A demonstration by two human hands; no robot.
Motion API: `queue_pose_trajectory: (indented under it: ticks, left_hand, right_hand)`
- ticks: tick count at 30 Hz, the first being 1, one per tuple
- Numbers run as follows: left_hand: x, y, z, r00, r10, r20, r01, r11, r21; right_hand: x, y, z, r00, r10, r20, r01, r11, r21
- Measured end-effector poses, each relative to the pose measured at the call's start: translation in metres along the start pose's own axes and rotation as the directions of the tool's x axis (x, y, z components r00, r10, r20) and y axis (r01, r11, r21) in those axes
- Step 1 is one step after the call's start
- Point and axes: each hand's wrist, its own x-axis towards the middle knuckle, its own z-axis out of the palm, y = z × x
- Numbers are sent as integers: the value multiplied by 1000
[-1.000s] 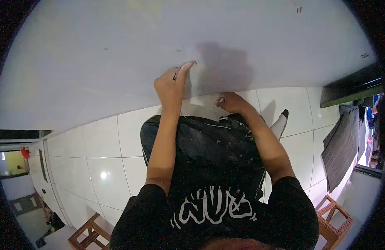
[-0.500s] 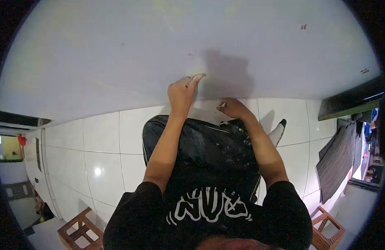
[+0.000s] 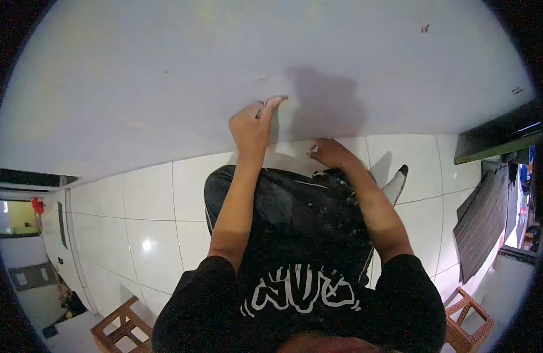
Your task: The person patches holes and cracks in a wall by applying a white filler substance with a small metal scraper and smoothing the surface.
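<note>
My left hand (image 3: 249,130) is closed and held up against the pale grey-white wall (image 3: 136,100). Its thumb points along the wall to the right, and a small dark bit shows at the thumb tip; what the fingers grip is too small to name. Just above it the wall carries a faint scuff. Lower down, by the foot of the wall, my right hand (image 3: 331,154) rests near my knee with its fingers curled. Something small and whitish shows at its fingertips, but I cannot make it out. A shadow falls on the wall between and above both hands.
I sit on white floor tiles (image 3: 151,197) in dark trousers (image 3: 289,206). A brown woven stool (image 3: 127,326) stands behind me at left, another (image 3: 468,323) at right. A grey mat (image 3: 483,220) lies by the right doorway. Reddish marks (image 3: 425,28) are on the wall.
My left hand has moved slightly up the wall, closer to the faint scuff. The right hand stays about where it was. The whole view has turned a little.
</note>
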Motion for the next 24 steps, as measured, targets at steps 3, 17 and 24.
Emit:
queue_pose_trajectory:
  ticks: [3,17,24]
  left_hand:
    - [-15,-23,-7,973,-209,100,213,977,-30]
    - [-14,-15,2,984,-138,115,133,990,52]
    - [-19,-29,4,987,-122,103,112,990,90]
  right_hand:
    - [0,-22,-6,999,3,54,-9,995,96]
    - [-4,-23,-16,994,37,107,-39,999,20]
    - [0,-24,-9,993,57,102,-58,998,3]
